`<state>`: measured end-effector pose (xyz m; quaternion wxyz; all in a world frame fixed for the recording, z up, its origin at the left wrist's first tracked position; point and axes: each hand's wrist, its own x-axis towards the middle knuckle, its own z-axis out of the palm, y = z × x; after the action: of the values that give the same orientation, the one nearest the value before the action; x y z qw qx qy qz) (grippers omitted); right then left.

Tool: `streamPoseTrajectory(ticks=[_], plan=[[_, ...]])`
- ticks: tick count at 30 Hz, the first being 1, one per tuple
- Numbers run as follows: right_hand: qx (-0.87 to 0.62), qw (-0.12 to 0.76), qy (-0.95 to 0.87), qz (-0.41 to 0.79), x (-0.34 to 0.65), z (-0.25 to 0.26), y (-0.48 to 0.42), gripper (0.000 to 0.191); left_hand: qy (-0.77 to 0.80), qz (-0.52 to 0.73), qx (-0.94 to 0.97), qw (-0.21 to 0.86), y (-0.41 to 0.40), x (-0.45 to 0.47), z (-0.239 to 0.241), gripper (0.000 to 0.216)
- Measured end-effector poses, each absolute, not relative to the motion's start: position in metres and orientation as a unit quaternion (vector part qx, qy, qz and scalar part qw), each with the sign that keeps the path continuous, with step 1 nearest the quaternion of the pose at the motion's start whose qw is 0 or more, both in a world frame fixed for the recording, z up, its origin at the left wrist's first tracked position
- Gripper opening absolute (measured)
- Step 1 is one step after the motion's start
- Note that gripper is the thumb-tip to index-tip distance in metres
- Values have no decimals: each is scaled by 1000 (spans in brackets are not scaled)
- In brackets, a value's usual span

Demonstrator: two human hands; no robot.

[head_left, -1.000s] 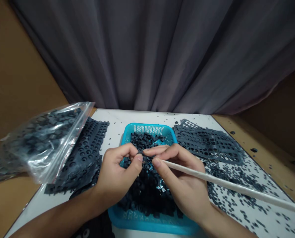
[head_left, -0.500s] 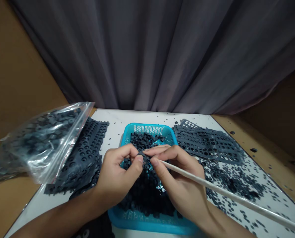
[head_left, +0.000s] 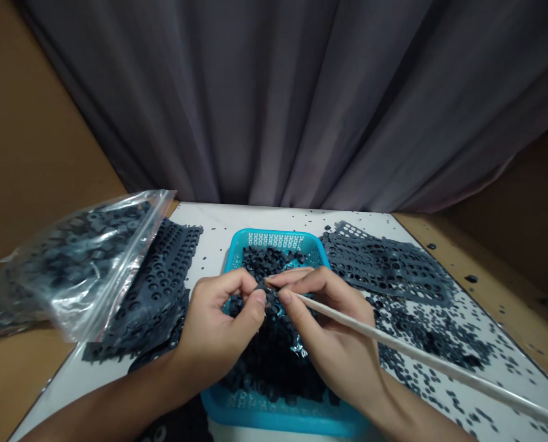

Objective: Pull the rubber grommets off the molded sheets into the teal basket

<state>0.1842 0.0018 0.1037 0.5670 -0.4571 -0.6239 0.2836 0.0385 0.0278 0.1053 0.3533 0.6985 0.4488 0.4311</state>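
Observation:
My left hand [head_left: 221, 325] pinches a small black rubber piece [head_left: 261, 287] between thumb and forefinger, above a blue plastic basket [head_left: 274, 414] heaped with small black rubber rings. My right hand [head_left: 333, 337] is closed round a long pale stick [head_left: 430, 363], whose tip meets the black piece at my left fingertips. The stick runs out to the lower right. Both hands hover over the middle of the basket.
A clear zip bag [head_left: 71, 264] of black rings lies at the left, on a stack of punched black rubber sheets [head_left: 156, 288]. More punched sheets [head_left: 384, 264] and scattered black bits cover the white table [head_left: 237, 221] at the right. A grey curtain hangs behind.
My right hand has shifted slightly left and the stick's tip has closed in on the piece. The stick's far end has swung lower. My left hand has hardly moved.

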Motion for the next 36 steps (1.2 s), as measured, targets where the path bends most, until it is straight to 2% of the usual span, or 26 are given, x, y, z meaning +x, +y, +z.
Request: streamPoseTrajectory(ticks=[7, 36], plan=[[-425, 579, -607, 339, 188, 107, -2, 11, 454, 429, 697, 352, 29, 38, 104, 27], [-415, 593, -630, 282, 184, 109, -3, 14, 457, 428, 695, 353, 28, 38, 104, 26]])
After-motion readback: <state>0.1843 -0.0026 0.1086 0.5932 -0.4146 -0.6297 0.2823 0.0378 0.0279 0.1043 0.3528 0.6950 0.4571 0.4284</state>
